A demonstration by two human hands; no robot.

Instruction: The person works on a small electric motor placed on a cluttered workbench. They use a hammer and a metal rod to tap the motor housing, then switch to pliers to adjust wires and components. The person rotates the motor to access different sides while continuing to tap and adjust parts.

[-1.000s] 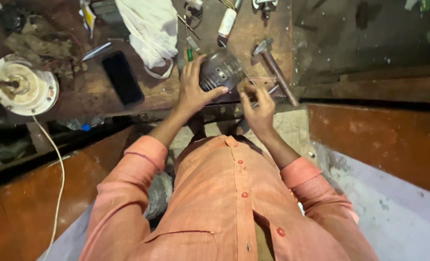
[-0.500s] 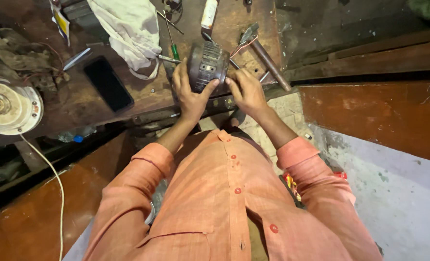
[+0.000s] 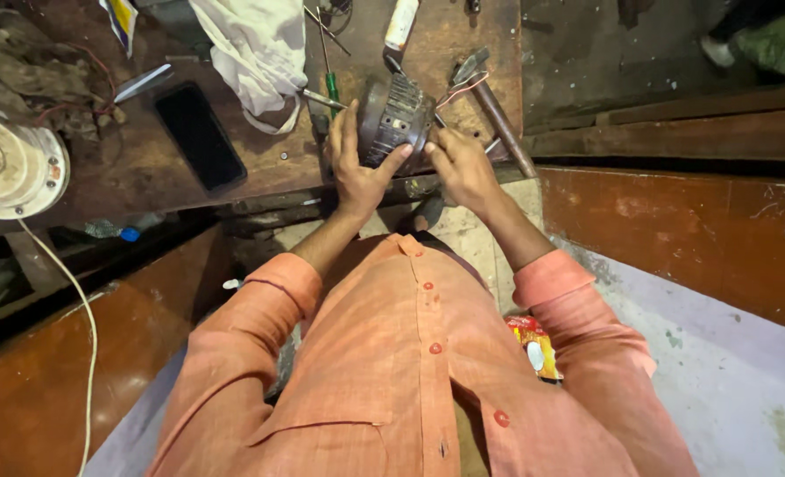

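A round dark metal motor part (image 3: pixel 394 119) with ribbed sides stands tilted on the edge of the worn wooden workbench (image 3: pixel 145 168). My left hand (image 3: pixel 357 163) grips its left side, thumb across the front. My right hand (image 3: pixel 460 166) is at its right lower edge, fingers curled against it near a thin red wire (image 3: pixel 460 88). Both arms wear orange sleeves.
A hammer (image 3: pixel 497 119) lies right of the part, a green-handled screwdriver (image 3: pixel 326 84) and white cloth (image 3: pixel 256 49) to its left. A black phone (image 3: pixel 200 134) and a white round fan housing (image 3: pixel 8 163) with a white cord sit farther left. A red packet (image 3: pixel 534 346) lies on the floor.
The motor part has been turned up onto its edge between both hands. The view has shifted closer and slightly down.
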